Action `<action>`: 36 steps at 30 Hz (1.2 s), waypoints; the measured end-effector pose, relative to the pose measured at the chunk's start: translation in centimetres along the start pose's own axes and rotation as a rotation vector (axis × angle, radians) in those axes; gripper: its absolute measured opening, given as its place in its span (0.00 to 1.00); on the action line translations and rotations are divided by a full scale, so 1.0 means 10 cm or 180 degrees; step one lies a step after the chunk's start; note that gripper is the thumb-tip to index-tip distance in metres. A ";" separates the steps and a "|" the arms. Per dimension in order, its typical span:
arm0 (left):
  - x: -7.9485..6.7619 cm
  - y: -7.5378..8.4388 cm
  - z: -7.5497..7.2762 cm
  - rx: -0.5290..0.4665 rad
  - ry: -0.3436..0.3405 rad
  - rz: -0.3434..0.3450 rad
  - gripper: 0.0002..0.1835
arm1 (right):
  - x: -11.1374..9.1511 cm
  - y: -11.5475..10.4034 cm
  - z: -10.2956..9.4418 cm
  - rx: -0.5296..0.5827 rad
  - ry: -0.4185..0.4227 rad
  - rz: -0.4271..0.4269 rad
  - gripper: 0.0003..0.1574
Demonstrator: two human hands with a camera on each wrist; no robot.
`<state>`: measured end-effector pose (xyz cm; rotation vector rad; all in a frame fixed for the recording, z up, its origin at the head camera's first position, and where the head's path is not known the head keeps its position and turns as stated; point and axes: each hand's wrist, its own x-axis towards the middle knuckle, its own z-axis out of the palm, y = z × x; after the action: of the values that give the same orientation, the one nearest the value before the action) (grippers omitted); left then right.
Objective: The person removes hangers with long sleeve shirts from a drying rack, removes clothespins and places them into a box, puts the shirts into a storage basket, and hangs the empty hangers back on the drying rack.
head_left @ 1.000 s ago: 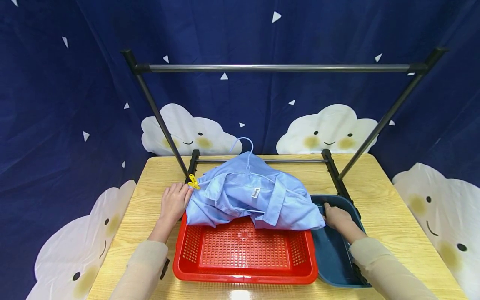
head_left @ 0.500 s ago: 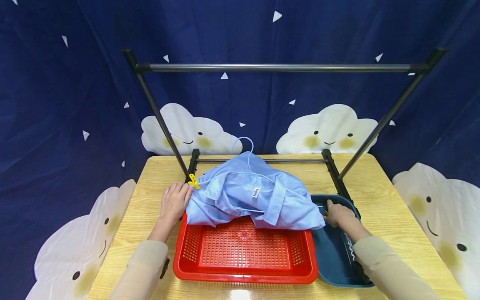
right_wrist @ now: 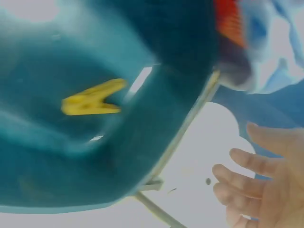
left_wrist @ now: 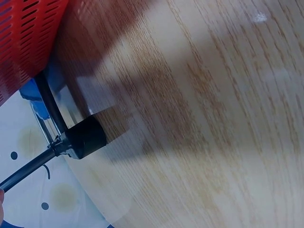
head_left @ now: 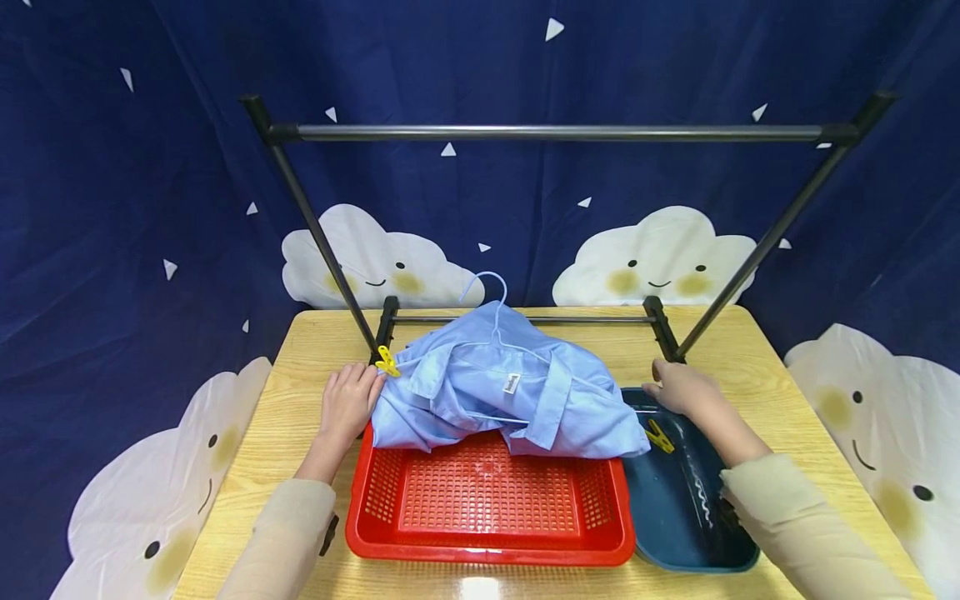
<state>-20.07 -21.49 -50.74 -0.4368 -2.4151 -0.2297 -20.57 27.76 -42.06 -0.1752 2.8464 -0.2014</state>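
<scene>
Across the far part of the red basket (head_left: pixel 487 557), I see a blue shirt (head_left: pixel 480 396) lying crumpled with a hanger (head_left: pixel 497 329) in it, the hook pointing away from the person. A yellow clip (head_left: pixel 387 363) sits at the hanger's left end, and the left hand (head_left: pixel 349 402) touches the fabric just beside it, fingers close together; from here I cannot tell whether they pinch anything, since the left wrist camera gives me mostly wooden table (left_wrist: pixel 190 133) and only a sliver of fingertip. The right hand (head_left: pixel 684 390) is over the far end of the dark blue bin (head_left: pixel 660 517), its fingers loose, slightly bent and apart, with nothing in them. In that bin I make out a second yellow clip (head_left: pixel 660 437), lying near the shirt's right end, which overlaps the bin's edge. Behind everything I have the black rack (head_left: pixel 555 132), its bar above and beyond the shirt.
</scene>
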 end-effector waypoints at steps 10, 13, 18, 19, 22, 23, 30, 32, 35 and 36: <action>0.01 0.01 -0.01 -0.0013 -0.0056 -0.0011 0.18 | -0.06 -0.48 -0.22 0.0172 0.1688 -0.0656 0.14; 0.02 0.02 -0.02 -0.0007 -0.0056 -0.0009 0.14 | -0.05 -0.63 -0.25 0.0337 0.2040 -0.0872 0.14; 0.02 0.01 -0.03 -0.0007 -0.0098 -0.0027 0.14 | 0.00 -0.84 -0.29 0.0549 0.2299 -0.1200 0.14; 0.02 0.01 -0.03 -0.0011 -0.0116 -0.0037 0.15 | 0.01 -0.89 -0.30 0.0593 0.2333 -0.1261 0.14; 0.02 0.00 -0.02 -0.0025 -0.0159 -0.0061 0.19 | 0.04 -1.02 -0.32 0.0707 0.2428 -0.1442 0.14; 0.02 0.00 -0.02 -0.0020 -0.0160 -0.0071 0.20 | 0.05 -1.07 -0.33 0.0734 0.2452 -0.1499 0.14; 0.01 0.00 -0.02 -0.0031 -0.0175 -0.0086 0.20 | 0.11 -1.43 -0.36 0.0858 0.2393 -0.1694 0.16; 0.01 0.00 -0.02 -0.0028 -0.0168 -0.0071 0.18 | 0.12 -1.51 -0.35 0.0895 0.2348 -0.1745 0.16; 0.01 0.01 -0.02 -0.0035 -0.0157 -0.0064 0.17 | 0.15 -1.64 -0.33 0.0954 0.2286 -0.1814 0.16; 0.01 0.01 -0.02 -0.0039 -0.0152 -0.0065 0.17 | 0.15 -1.68 -0.32 0.0968 0.2265 -0.1842 0.16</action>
<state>-20.01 -21.45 -50.52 -0.4279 -2.4671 -0.2459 -21.29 11.39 -36.79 -1.0445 3.2937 -0.9793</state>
